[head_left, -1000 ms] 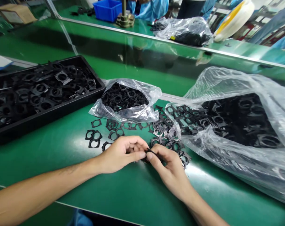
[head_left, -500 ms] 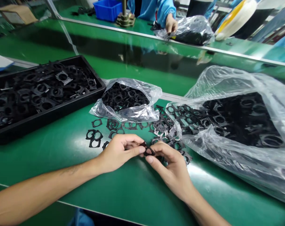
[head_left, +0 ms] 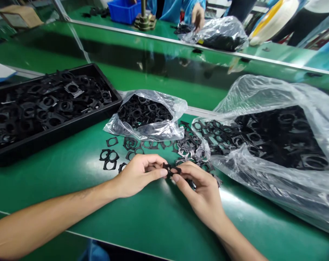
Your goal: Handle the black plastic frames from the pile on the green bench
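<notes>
My left hand (head_left: 138,175) and my right hand (head_left: 201,190) meet over the green table (head_left: 142,221), both pinching one small black plastic ring part (head_left: 170,169) between thumbs and fingertips. Loose black ring parts (head_left: 110,156) lie scattered on the table just beyond my hands. A small clear bag of the same parts (head_left: 146,115) sits behind them. A large clear bag of black parts (head_left: 275,141) lies to the right, its mouth spilling pieces toward my right hand.
A black tray (head_left: 55,136) full of black square frames stands at the left. Across a metal rail (head_left: 235,54), another person's hand (head_left: 198,14) reaches at a plastic bag (head_left: 219,34). A blue bin (head_left: 123,10) and a metal fixture (head_left: 144,20) stand at the far edge.
My hands have shifted slightly away from me and turned the black part flatter between the fingertips. The other person's hand has appeared at the far bag.
</notes>
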### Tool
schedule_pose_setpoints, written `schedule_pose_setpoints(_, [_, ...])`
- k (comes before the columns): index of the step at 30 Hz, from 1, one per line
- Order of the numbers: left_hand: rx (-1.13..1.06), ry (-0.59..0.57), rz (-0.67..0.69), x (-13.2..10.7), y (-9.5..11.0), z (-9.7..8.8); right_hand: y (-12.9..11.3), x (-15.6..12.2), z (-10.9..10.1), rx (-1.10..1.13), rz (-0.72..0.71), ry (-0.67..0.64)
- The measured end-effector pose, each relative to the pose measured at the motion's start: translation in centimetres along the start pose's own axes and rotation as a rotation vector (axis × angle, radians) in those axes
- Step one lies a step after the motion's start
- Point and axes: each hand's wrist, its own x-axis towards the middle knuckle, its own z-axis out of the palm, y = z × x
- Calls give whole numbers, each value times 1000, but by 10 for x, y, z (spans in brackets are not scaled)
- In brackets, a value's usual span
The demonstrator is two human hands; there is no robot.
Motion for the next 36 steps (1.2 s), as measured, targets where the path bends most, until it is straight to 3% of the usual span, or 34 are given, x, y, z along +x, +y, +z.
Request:
schedule_pose_setpoints(10, [-18,-71,-16,-1,-1,2,-5,-2,-1,-44,72,-35])
schedule_pose_setpoints(18, [2,-82,-26,-1,1,1,-5,0,0,97,63,-36])
schedule_pose_setpoints(25, [38,-72,-41,0,2,-1,-4,6,-5,138,218,-110])
schedule_pose_setpoints(36, [66,-47,-7,1,4,-2,-1,6,-2,226,339,-108])
